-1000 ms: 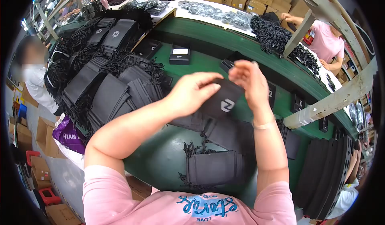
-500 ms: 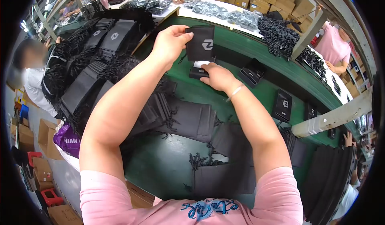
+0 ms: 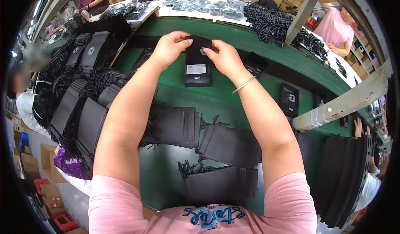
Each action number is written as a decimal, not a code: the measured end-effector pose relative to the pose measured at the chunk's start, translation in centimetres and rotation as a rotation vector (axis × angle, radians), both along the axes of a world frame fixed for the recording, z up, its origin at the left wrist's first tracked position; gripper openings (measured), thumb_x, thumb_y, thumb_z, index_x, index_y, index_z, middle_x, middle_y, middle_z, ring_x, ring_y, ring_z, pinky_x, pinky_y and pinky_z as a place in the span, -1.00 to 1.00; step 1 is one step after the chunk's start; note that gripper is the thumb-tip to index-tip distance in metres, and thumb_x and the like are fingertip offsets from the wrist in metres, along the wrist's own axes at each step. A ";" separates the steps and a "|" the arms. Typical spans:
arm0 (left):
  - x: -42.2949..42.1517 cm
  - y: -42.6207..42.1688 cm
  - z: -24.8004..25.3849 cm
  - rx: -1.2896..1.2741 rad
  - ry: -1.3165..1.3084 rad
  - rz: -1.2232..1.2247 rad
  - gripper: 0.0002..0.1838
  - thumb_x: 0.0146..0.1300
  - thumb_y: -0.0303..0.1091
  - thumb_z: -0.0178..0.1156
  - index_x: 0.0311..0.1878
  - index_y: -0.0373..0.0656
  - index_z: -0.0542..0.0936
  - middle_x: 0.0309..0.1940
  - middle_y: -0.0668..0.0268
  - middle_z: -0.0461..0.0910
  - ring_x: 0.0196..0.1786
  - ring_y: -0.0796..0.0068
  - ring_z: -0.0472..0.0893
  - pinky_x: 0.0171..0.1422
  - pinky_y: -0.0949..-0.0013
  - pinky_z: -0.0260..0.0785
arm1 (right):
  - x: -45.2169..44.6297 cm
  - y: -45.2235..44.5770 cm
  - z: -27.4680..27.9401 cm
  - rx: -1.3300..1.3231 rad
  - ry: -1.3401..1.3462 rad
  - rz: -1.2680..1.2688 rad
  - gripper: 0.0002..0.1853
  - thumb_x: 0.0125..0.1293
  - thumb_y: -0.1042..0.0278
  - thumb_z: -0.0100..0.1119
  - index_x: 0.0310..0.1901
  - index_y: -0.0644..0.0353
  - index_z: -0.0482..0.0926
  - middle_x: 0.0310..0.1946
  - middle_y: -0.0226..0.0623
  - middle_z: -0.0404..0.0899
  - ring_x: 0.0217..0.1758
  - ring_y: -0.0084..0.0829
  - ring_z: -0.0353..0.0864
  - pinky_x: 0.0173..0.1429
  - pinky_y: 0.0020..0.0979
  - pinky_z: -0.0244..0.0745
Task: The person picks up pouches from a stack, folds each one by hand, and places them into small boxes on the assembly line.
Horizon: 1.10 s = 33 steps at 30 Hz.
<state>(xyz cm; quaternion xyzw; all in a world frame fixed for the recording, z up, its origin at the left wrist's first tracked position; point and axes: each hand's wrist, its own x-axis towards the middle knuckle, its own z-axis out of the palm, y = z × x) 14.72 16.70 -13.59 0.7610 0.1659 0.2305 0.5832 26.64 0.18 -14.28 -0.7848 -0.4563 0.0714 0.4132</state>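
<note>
My left hand point(image 3: 171, 48) pinches the upper left corner of a black pouch point(image 3: 196, 52) with a light logo. At its right side, my right hand point(image 3: 225, 58) grips the same pouch between thumb and fingers. Directly below the pouch, an open black box point(image 3: 197, 79) with a white label inside stands on the green belt point(image 3: 229, 96). The pouch overlaps the box's far part. Nearer to me lie flat black pouches point(image 3: 229, 144) with dark cords.
Heaped black pouches point(image 3: 89, 119) fill the left side. Black boxes point(image 3: 289, 98) sit farther right on the belt, near a pale metal post point(image 3: 341, 106). Packaged goods point(image 3: 200, 5) lie on the white table beyond. Several people are around.
My left hand has lowered the pouch to just above the box. My right hand has left the box and taken hold of the pouch's right side. The camera view has shifted.
</note>
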 end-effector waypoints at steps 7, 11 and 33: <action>0.4 -0.2 -3.0 -0.065 0.237 0.001 -0.76 0.23 -0.41 0.21 -0.06 -0.27 0.62 -0.30 0.32 0.65 -0.32 0.50 0.55 -0.15 0.50 0.42 | 1.7 0.3 -1.8 -0.272 0.167 0.075 -0.81 0.26 0.28 0.20 -0.29 0.25 0.53 -0.51 -0.33 0.56 -0.45 -0.37 0.54 -0.27 -0.39 0.47; 2.9 -1.0 -3.0 0.266 0.352 0.000 -0.78 0.20 -0.38 0.23 -0.11 -0.23 0.65 -0.29 0.31 0.64 -0.32 0.43 0.57 -0.12 0.44 0.45 | 2.7 0.3 -3.0 -0.209 0.066 -0.039 -0.79 0.22 0.26 0.21 -0.26 0.23 0.55 -0.38 -0.24 0.61 -0.33 -0.23 0.59 -0.19 -0.29 0.50; 6.5 -7.5 -7.2 0.489 0.440 0.183 -0.55 0.10 -0.41 0.22 0.12 -0.09 0.50 -0.16 0.20 0.59 -0.13 0.18 0.61 -0.03 0.22 0.46 | 6.0 -2.0 -6.8 -0.394 -0.134 -0.254 -0.74 0.12 0.41 0.15 -0.12 0.22 0.49 -0.13 -0.05 0.60 -0.15 -0.01 0.61 -0.04 -0.17 0.53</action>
